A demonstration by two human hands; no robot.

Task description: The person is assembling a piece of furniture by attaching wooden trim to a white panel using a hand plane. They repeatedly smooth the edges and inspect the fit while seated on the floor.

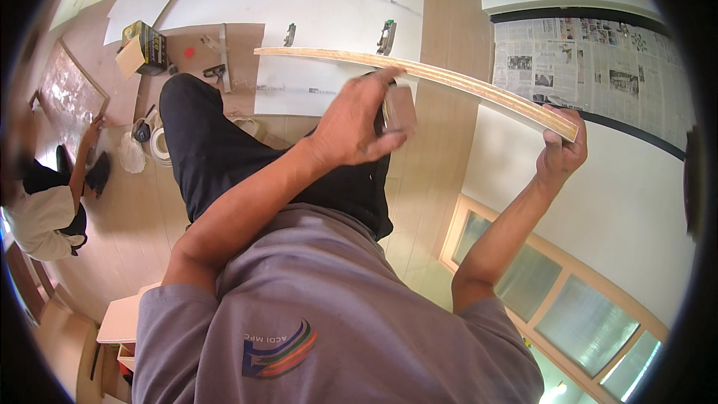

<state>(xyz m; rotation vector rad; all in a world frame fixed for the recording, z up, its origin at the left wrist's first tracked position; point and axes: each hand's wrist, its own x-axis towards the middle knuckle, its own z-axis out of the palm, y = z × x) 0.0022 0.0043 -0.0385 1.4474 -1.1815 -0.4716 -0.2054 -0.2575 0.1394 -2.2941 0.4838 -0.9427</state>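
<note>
Over pale plank flooring, pinching a long plywood board at its right end between thumb and fingers of the right hand. Gripping a tan block between the blurred left hand's thumb and fingers, close to the board's edge, contact unclear.

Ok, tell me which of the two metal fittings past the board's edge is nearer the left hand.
The metal fitting on the right, larger-looking, just beyond the left hand; the other fitting stands nearer the left end of the board.
</note>
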